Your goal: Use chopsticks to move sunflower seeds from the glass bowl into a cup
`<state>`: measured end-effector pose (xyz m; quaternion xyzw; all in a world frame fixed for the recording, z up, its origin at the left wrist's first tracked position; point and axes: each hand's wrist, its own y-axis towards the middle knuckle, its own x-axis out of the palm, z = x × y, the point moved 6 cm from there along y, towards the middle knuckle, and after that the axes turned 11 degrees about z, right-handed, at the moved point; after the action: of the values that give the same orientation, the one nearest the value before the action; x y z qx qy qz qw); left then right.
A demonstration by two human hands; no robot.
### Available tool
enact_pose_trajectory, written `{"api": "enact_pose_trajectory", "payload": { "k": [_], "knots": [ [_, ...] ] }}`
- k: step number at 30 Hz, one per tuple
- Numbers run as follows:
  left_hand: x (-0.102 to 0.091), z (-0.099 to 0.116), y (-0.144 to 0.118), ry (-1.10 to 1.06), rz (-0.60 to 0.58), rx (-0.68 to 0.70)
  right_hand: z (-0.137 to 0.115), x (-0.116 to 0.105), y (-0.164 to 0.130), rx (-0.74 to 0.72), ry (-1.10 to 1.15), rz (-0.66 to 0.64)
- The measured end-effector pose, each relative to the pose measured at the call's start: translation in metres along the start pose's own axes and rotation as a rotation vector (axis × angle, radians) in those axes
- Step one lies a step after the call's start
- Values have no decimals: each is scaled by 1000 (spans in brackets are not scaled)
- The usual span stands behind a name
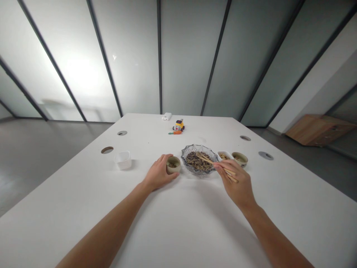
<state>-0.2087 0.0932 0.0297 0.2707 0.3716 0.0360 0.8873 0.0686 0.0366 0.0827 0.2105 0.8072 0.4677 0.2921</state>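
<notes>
My left hand [158, 173] wraps around a small beige cup [173, 164] that stands on the white table [178, 223] and holds a few dark seeds. My right hand [237, 184] grips a pair of wooden chopsticks [216, 164], their tips reaching into a glass bowl [199, 159] filled with dark sunflower seeds. The bowl sits between the two hands. Just right of the bowl stand a small white square dish [224, 155] and a second small beige cup [240, 159].
A white plastic container [123, 160] stands left of my left hand. Farther back lie a yellow toy car [179, 125], a small orange carrot toy [175, 132] and a white box [166, 116]. Round cable holes [107, 150] dot the table's sides. A wooden cabinet [318, 129] stands at right.
</notes>
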Motion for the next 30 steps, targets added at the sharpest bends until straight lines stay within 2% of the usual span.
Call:
{"api": "enact_pose_trajectory", "payload": {
  "k": [12,18,21,27,30],
  "knots": [
    [2,-2,-1,0,-8,-4,-5,-4,2,-36,-26,22],
    [0,-2,0,5,-2,-3,-22,-13,11,47,33,85],
    [-2,2,1,-10,6,4,-37,-13,13,57,104,18],
    [-2,3,2,-20,1,8,-60,-4,7,-28,201,-104],
    [0,0,2,-10,-11,0,-54,-8,7,-33,146,-11]
  ]
}}
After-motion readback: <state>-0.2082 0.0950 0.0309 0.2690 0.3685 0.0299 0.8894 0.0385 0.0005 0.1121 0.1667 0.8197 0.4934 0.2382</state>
